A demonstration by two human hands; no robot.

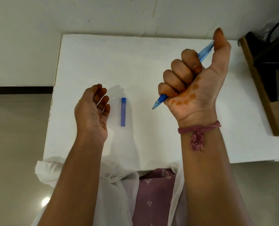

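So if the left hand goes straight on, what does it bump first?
Probably nothing until the pale wall: ahead of the left hand lies only the white table top. The blue rectangular plastic case sits to its right, off that line.

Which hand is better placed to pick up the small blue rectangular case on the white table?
Probably the left hand: empty, open, just beside the blue case; the right hand grips a blue plastic pen.

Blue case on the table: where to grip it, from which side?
Pinch the blue case across its long edges at mid-length, from above. It lies flat on the white table, slim, long axis pointing away from the person, both edges clear. The left hand, open beside it, seems best placed; the right hand grips the pen.
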